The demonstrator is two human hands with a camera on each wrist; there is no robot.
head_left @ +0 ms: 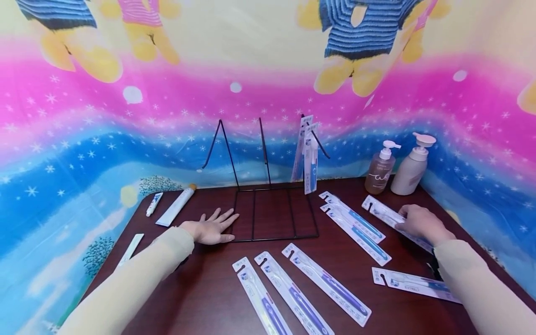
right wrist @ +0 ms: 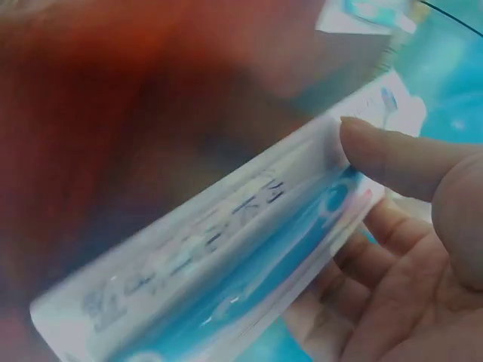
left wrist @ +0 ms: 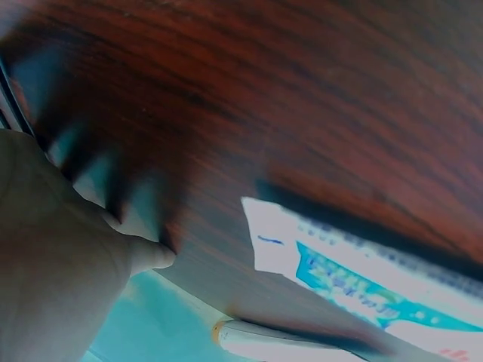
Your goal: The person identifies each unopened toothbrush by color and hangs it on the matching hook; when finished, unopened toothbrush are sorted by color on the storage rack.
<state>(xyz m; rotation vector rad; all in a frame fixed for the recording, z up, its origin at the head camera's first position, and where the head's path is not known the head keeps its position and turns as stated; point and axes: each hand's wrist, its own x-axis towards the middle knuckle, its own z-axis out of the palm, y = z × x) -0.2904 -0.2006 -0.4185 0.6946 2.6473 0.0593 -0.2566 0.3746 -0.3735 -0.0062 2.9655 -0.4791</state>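
My right hand (head_left: 424,223) pinches a packaged toothbrush (head_left: 383,211) between thumb and fingers at the right of the table. In the right wrist view this toothbrush pack (right wrist: 226,249) shows a blue handle under clear plastic, with the thumb (right wrist: 392,154) lying across its face. My left hand (head_left: 211,228) has its fingers spread at the left front corner of a black wire rack (head_left: 276,239), holding nothing. Toothbrush packs (head_left: 311,163) hang on the rack's right hook; its left and middle uprights carry none.
Three purple toothbrush packs (head_left: 326,284) lie at the front, two blue ones (head_left: 356,228) right of the rack and another (head_left: 414,283) near my right forearm. Toothpaste tubes (head_left: 176,207) lie at left. Two pump bottles (head_left: 380,172) stand at the back right, before a patterned cloth (head_left: 268,70).
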